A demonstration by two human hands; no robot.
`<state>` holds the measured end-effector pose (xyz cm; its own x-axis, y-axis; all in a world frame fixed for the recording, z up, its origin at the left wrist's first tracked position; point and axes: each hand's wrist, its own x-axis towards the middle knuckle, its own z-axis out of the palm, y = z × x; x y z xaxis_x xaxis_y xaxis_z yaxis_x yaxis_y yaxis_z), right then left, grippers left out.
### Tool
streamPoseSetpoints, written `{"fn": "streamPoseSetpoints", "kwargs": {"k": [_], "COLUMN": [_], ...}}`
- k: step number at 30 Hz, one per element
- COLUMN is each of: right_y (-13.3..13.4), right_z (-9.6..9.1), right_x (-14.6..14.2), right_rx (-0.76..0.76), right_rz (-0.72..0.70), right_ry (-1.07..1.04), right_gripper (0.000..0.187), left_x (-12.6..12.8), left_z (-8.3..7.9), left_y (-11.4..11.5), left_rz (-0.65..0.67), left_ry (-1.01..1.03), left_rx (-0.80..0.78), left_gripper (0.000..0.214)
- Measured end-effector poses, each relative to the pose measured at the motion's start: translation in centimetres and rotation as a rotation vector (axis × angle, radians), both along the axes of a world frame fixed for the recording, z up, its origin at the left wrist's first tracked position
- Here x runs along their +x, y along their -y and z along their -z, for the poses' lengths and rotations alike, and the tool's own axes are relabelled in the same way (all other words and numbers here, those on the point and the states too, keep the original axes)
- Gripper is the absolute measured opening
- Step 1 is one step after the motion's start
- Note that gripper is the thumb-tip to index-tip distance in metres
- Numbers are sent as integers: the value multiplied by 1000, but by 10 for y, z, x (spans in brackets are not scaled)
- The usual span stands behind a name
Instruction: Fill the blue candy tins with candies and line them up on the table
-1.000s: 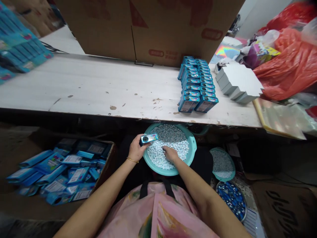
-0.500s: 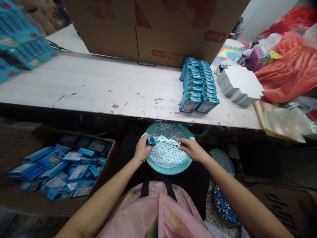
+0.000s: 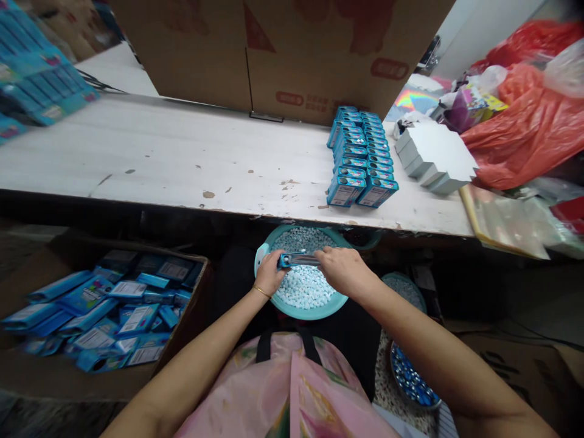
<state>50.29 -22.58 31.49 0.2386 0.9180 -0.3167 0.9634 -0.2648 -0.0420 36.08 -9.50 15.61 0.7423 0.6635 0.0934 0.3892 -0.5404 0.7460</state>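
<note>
My left hand (image 3: pixel 269 275) grips the left end of a small blue box (image 3: pixel 296 260), held level over a teal bowl (image 3: pixel 262 254) full of small white pellets (image 3: pixel 303 289). My right hand (image 3: pixel 343 272) is closed on the box's right end, fingers pinched around it. Both hands hover just above the pellets, with the bowl resting in my lap below the table edge. On the white table (image 3: pixel 182 158) two rows of the same blue boxes (image 3: pixel 360 158) stand packed together, just beyond the bowl to the right.
A cardboard carton of loose flat blue boxes (image 3: pixel 118 310) sits at my left. Large brown cartons (image 3: pixel 283 48) stand at the table's back. White folded boxes (image 3: pixel 433 155) and red plastic bags (image 3: pixel 529 128) lie at the right. A second teal bowl (image 3: pixel 408 289) and a dish of blue pieces (image 3: pixel 410 377) sit by my right side.
My right hand left the pellets, rose to the box with a line of pellets along it, and now grips its right end; the pellets no longer show on top.
</note>
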Motion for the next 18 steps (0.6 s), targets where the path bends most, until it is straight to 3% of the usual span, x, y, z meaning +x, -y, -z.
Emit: {"fn": "streamPoseSetpoints", "kwargs": {"k": [3,7,12,15,18], "right_y": [21,41,13,-10,-13], "right_z": [19,85,172,197,200], "right_x": [23,47,11,-14,-15], "right_rx": [41,-29,-57,11,72], "right_rz": [55,244,307,312,321], "right_ry": [10,-95,-330,-464,-575], "right_gripper": [22,25,25,29,30], "left_x": [-3,-13,-24,-30,-35], "left_z": [0,-6,-19,-26,-30], "left_y": [-4,-12,-20,-22,-24], "left_rz": [-20,-91,-180,-217,-256], "left_ry": [19,68,92,103,130], "left_rx": [-20,-30,-45,-49,-62], "left_gripper": [38,38,42,43,41]}}
